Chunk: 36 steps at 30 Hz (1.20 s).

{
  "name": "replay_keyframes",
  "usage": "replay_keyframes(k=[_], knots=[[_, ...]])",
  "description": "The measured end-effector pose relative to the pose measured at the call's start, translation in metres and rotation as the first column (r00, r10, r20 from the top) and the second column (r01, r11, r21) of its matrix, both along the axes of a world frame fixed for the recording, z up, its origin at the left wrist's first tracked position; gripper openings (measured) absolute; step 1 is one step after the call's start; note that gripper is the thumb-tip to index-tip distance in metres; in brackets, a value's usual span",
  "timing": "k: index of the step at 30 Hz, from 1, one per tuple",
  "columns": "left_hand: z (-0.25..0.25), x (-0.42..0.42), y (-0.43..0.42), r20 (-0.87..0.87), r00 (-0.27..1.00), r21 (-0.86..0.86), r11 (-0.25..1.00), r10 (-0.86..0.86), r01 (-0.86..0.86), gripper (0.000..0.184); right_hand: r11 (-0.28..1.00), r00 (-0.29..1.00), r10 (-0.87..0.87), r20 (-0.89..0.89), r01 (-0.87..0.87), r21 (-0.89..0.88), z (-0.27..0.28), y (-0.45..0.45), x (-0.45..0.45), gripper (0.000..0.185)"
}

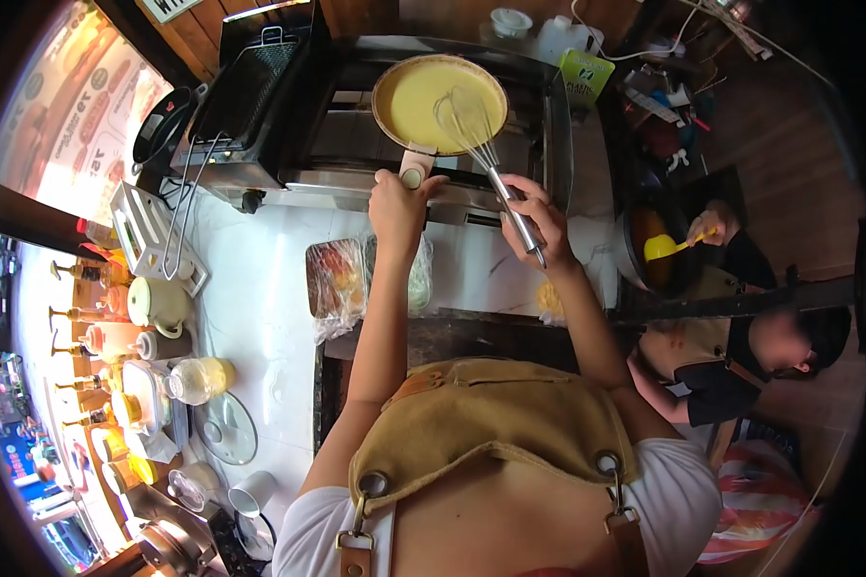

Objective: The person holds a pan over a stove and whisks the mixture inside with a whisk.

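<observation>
A frying pan (pixel 382 123) full of smooth yellow liquid sits on the stove (pixel 337 144) at the top middle. My left hand (pixel 400 204) is closed around the pan's light handle, thumb toward the right. In my right hand (pixel 541 223) is a metal whisk (pixel 498 188), its steel handle slanting down to the right. The whisk's wire loops dip into the yellow liquid on the pan's right side. Below the stove, two plastic-wrapped trays lie on the counter; the nearer-left wrapped tray (pixel 337 279) shows reddish food, the other greenish contents.
A black griddle (pixel 250 72) and a white rack (pixel 154 231) stand left. Pump bottles, a jar (pixel 202 381) and a glass lid (pixel 225 429) line the left counter. At right, a co-worker holds a yellow ladle (pixel 662 247) over a dark pot (pixel 635 274).
</observation>
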<state>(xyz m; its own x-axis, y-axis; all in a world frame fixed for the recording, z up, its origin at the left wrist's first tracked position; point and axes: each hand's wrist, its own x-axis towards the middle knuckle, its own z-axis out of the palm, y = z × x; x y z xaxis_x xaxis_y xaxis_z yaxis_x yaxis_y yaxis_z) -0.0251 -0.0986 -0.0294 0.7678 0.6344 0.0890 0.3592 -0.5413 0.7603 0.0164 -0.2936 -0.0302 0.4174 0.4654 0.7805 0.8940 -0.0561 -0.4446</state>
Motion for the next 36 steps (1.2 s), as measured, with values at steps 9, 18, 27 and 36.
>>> replay_keyframes(k=[9,18,27,36], knots=[[-0.003,0.001,0.001,-0.037,0.999,0.027,1.0,-0.005,0.006,0.066,1.0,1.0,-0.003,-0.01,0.003,0.003,0.001,0.002,-0.003,0.03],[-0.004,0.001,0.001,-0.035,0.999,0.04,0.999,-0.003,0.005,0.067,0.998,0.998,-0.002,-0.065,0.006,0.068,-0.006,0.005,-0.002,0.029],[-0.005,0.001,0.001,-0.016,1.0,0.072,0.997,0.005,-0.004,0.067,0.997,0.992,0.065,-0.111,-0.061,0.041,-0.007,0.0,-0.004,0.034],[-0.02,0.017,0.015,-0.172,0.984,0.026,0.999,-0.039,0.044,0.064,0.79,0.501,0.613,-0.611,-0.387,0.475,-0.01,-0.008,-0.01,0.013]])
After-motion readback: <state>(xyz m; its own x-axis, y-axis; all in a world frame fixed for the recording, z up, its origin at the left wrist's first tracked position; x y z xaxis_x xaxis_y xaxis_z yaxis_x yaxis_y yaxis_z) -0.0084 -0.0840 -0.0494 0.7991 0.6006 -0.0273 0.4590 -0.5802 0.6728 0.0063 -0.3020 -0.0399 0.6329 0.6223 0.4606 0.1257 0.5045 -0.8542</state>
